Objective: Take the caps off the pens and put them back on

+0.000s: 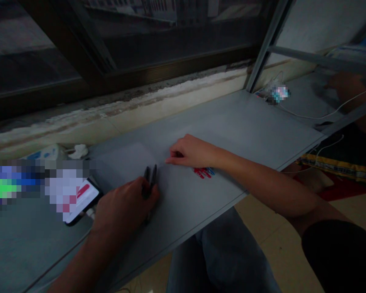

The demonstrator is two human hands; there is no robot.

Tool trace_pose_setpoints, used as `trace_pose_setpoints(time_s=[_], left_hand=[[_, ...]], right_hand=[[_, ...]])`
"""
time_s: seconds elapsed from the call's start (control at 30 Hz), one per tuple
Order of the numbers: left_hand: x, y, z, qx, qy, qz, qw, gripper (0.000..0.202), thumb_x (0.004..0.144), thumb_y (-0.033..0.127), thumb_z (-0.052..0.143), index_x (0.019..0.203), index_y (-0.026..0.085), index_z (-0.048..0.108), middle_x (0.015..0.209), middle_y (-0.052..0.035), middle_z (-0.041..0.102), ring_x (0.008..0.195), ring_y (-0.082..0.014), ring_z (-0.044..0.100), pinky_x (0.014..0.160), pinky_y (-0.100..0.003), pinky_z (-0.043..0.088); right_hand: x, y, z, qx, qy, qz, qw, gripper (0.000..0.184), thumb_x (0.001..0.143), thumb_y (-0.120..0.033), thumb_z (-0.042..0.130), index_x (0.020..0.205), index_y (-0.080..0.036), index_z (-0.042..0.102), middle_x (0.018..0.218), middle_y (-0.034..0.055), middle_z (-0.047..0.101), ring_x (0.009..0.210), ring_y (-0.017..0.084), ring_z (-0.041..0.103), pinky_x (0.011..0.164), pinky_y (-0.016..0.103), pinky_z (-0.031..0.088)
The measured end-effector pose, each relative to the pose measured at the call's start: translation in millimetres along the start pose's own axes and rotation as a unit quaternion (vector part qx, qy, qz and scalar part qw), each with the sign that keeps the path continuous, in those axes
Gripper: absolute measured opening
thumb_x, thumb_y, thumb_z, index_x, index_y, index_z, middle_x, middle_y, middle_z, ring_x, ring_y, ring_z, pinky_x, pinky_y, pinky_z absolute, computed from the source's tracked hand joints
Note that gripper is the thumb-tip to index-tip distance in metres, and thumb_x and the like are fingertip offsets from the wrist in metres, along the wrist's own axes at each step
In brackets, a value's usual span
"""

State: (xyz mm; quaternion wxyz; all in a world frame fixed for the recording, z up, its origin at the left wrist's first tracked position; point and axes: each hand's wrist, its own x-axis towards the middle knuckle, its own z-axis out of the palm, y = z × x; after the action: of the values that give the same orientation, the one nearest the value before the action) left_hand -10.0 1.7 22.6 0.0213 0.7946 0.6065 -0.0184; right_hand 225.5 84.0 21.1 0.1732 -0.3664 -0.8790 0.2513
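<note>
Peering through the head camera from my distant post, I found what I took for two dark pens (153, 175) poking up at a tilt from the left hand (126, 203), side by side with their upper ends slightly apart. That hand was closed around them, thumb and fingers wrapping the shafts over the grey desk (177, 211). I judged them light and stiff, hardly fragile, but smooth enough to roll or slide past each other — so I favoured a hold around the middle of both shafts, thumb pressing them together. Farther over, the right hand (192, 151) was low over the desk with its fingers curled inward; I could not tell whether it pinched anything. Some small red and blue pieces (203, 172) lay just beside its wrist, partly hidden by it and too dim for me to identify. Near the left hand was a phone (90, 194) with a lit screen, and a cable (61, 257) ran near it. Behind these sat a white power strip (53, 152), below the window (183, 36) — and off to the right, beyond a metal frame (262, 53), I saw another person's arm (350, 87)
</note>
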Motion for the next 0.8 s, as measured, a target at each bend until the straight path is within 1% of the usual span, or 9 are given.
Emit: trace_pose_setpoints(time_s=[0.07,0.17,0.3,0.4,0.47,0.6,0.7,0.77,0.8], left_hand=[[-0.8,0.1,0.5,-0.109,0.012,0.023,0.994,0.033,0.094,0.048,0.052,0.076,0.022,0.062,0.06,-0.0015,0.065,0.05,-0.0195,0.063,0.05,-0.027,0.038],[-4.4,2.7,3.2,-0.264,0.04,0.097,0.959,0.027,0.094,0.044,0.052,0.081,0.022,0.059,0.061,0.0042,0.062,0.046,-0.0117,0.056,0.05,-0.022,0.041],[-10.7,6.9,9.2,-0.332,0.046,0.161,0.928,0.016,0.098,0.034,0.053,0.089,0.022,0.055,0.064,0.0065,0.062,0.046,-0.0088,0.054,0.047,-0.019,0.041],[-11.1,8.2,12.3,-0.332,0.105,0.152,0.925,0.013,0.101,0.034,0.053,0.099,0.022,0.055,0.071,0.0038,0.067,0.055,-0.0113,0.063,0.05,-0.019,0.046],[-9.3,8.3,13.2,-0.311,0.15,0.153,0.926,0.018,0.099,0.038,0.058,0.107,0.022,0.057,0.075,0.0028,0.069,0.06,-0.0133,0.067,0.053,-0.021,0.049],[-6.8,6.9,13.1,-0.26,0.196,0.101,0.94,0.025,0.096,0.045,0.062,0.106,0.022,0.066,0.076,0.0019,0.071,0.055,-0.0129,0.063,0.056,-0.023,0.048],[-8.6,5.4,11.5,-0.303,0.145,0.069,0.939,0.03,0.098,0.048,0.058,0.103,0.021,0.072,0.067,0.0029,0.066,0.048,-0.0121,0.056,0.051,-0.024,0.042],[-9.7,5.0,11.1,-0.393,0.066,0.061,0.915,0.035,0.1,0.051,0.055,0.099,0.02,0.071,0.058,0.0046,0.056,0.046,-0.0117,0.049,0.047,-0.023,0.037],[-9.7,4.7,11.6,-0.45,0.018,0.056,0.891,0.039,0.102,0.054,0.052,0.094,0.02,0.07,0.055,0.0052,0.051,0.045,-0.0114,0.045,0.046,-0.023,0.034]], right_hand=[[-2.6,-8.7,-1.7,0.021,-0.045,-0.021,0.999,0.051,0.102,-0.046,0.06,0.061,-0.016,0.055,0.056,-0.0031,0.047,0.056,0.009,0.039,0.062,0.029,0.027],[-6.6,-20.3,-0.9,0.096,-0.11,-0.036,0.989,0.063,0.099,-0.06,0.058,0.054,-0.017,0.051,0.049,-0.0056,0.038,0.05,0.008,0.035,0.057,0.028,0.026],[-8.9,-26.1,4.5,0.224,-0.158,-0.033,0.961,0.062,0.097,-0.064,0.058,0.057,-0.017,0.053,0.049,-0.0064,0.038,0.049,0.007,0.037,0.055,0.026,0.029],[-8.5,-25.8,5.5,0.309,-0.132,-0.009,0.942,0.058,0.095,-0.058,0.065,0.057,-0.018,0.047,0.05,-0.0075,0.037,0.049,0.006,0.035,0.052,0.025,0.027],[-8.5,-26.5,3.8,0.338,-0.1,0.019,0.936,0.061,0.098,-0.054,0.063,0.053,-0.018,0.044,0.046,-0.0072,0.038,0.047,0.005,0.035,0.052,0.024,0.028],[-9.9,-30.1,0.0,0.359,-0.04,0.073,0.93,0.068,0.104,-0.054,0.053,0.048,-0.017,0.046,0.038,-0.0058,0.04,0.04,0.005,0.037,0.051,0.023,0.032],[-10.3,-29.1,0.7,0.359,-0.022,0.069,0.931,0.071,0.104,-0.058,0.049,0.047,-0.016,0.047,0.037,-0.0055,0.039,0.038,0.004,0.035,0.05,0.023,0.031],[-10.1,-25.8,1.2,0.373,-0.032,0.026,0.927,0.07,0.103,-0.06,0.051,0.048,-0.017,0.045,0.039,-0.0063,0.038,0.04,0.004,0.033,0.049,0.024,0.029],[-10.1,-23.7,0.8,0.382,-0.045,-0.003,0.923,0.068,0.101,-0.06,0.053,0.049,-0.018,0.044,0.041,-0.0072,0.036,0.041,0.004,0.031,0.049,0.024,0.027]])
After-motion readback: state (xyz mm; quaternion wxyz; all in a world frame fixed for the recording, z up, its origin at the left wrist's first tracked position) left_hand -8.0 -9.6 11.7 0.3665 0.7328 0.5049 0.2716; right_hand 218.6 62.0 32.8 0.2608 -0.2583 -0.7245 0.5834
